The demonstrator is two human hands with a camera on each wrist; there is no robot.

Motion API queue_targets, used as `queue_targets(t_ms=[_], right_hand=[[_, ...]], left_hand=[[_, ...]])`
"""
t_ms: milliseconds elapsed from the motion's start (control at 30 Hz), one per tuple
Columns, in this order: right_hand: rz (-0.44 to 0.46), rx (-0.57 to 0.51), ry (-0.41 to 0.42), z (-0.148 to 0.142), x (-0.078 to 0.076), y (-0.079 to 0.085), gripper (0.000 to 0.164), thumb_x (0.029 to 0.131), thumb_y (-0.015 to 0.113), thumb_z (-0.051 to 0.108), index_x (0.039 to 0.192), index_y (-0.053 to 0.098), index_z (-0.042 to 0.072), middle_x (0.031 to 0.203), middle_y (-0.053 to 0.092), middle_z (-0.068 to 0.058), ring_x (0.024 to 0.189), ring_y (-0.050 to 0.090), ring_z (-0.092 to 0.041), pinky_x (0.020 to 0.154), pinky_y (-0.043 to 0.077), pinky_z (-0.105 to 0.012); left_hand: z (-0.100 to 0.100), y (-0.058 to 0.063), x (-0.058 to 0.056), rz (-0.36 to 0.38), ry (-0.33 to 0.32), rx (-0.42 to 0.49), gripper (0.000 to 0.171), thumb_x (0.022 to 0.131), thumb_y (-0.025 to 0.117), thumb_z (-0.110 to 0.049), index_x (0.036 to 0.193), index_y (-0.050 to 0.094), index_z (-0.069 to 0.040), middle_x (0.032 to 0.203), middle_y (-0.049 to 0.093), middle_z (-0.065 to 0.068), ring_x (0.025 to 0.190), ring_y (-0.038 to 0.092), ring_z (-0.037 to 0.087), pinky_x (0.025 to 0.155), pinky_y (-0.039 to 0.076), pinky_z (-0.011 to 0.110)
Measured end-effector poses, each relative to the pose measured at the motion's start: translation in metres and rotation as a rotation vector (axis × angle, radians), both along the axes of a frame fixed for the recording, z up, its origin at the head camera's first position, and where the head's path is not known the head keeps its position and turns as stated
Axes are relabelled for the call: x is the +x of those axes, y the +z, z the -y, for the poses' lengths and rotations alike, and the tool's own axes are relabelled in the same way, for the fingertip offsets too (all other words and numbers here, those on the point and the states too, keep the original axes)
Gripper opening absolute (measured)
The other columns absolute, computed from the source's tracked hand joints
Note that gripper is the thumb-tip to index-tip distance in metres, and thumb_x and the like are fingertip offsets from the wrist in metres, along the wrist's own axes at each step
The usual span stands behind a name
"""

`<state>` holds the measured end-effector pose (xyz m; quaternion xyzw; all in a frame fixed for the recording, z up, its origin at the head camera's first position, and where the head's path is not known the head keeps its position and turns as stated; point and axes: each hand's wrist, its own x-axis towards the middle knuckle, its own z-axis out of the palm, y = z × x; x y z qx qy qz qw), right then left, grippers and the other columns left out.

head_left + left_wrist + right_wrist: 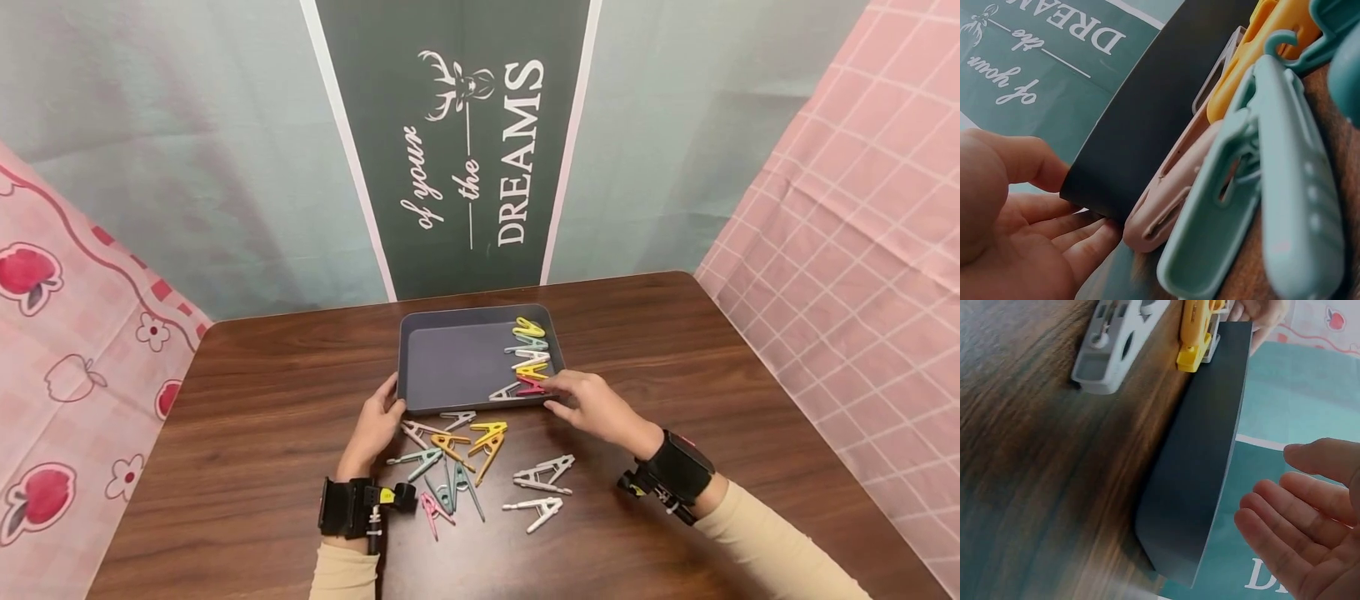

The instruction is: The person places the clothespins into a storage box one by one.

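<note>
A dark grey tray [457,367] lies on the table, with several clothespins in a column along its right side. At the tray's front left corner, my left hand [372,425] pinches the edge between thumb and fingers; the left wrist view shows the hand [1035,212] at that corner. My right hand [596,408] is over the front right corner, close to a red clothespin [531,387] and a grey clothespin [506,392]. In the right wrist view the fingers of this hand [1310,519] are loosely extended and hold nothing.
Several loose clothespins lie before the tray, among them an orange one [489,452], a pink one [437,512] and a white one [536,510]. The wooden table [255,433] meets a printed curtain [472,167] behind and pink cloths at both sides.
</note>
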<state>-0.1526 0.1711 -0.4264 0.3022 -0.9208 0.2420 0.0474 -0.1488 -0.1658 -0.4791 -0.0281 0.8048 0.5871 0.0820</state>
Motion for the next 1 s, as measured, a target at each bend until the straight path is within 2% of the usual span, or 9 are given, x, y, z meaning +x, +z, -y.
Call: queue_targets(t_ms=[200,333,567,767,1000], right_hand=[[-0.015,0.049,0.07,0.002,0.008,-0.003,0.024,0.083,0.072,0.01,0.106,0.071,0.002,0.1,0.074,-0.009,0.093,0.07,-0.022,0.08,0.058,-0.036],[0.035,0.103,0.142,0.001,0.015,-0.009,0.024,0.082,0.07,0.005,0.106,0.071,0.002,0.1,0.073,-0.008,0.094,0.069,-0.022,0.08,0.057,-0.035],[0.11,0.143,0.233,0.001,0.026,-0.021,0.025,0.077,0.067,-0.001,0.101,0.071,0.002,0.094,0.071,-0.005,0.088,0.067,-0.015,0.077,0.056,-0.029],[0.148,0.163,0.242,-0.001,0.034,-0.027,0.029,0.072,0.063,-0.004,0.099,0.072,0.004,0.093,0.07,-0.004,0.088,0.066,-0.014,0.076,0.056,-0.028],[0.182,0.187,0.243,-0.002,0.037,-0.026,0.03,0.07,0.064,-0.003,0.099,0.072,0.003,0.093,0.07,-0.005,0.087,0.065,-0.013,0.073,0.054,-0.024]], left_hand=[[-0.001,0.001,0.001,0.012,-0.005,0.011,0.059,0.098,0.039,-0.003,0.153,0.019,0.002,0.155,0.028,0.028,0.143,0.033,0.04,0.115,0.034,0.051],[-0.001,0.001,0.001,0.009,-0.001,0.013,0.059,0.097,0.04,-0.002,0.152,0.02,0.003,0.155,0.028,0.028,0.142,0.034,0.04,0.115,0.034,0.051],[0.0,-0.002,-0.002,0.015,0.005,0.008,0.059,0.097,0.04,-0.001,0.152,0.019,0.002,0.155,0.03,0.028,0.142,0.036,0.039,0.115,0.035,0.05],[0.0,-0.003,-0.001,0.011,0.001,0.015,0.059,0.097,0.04,-0.001,0.152,0.02,0.002,0.154,0.031,0.028,0.141,0.036,0.039,0.114,0.035,0.049],[0.001,-0.001,0.0,0.004,-0.002,0.01,0.059,0.097,0.04,0.0,0.152,0.02,0.003,0.154,0.029,0.029,0.142,0.034,0.042,0.115,0.033,0.051]])
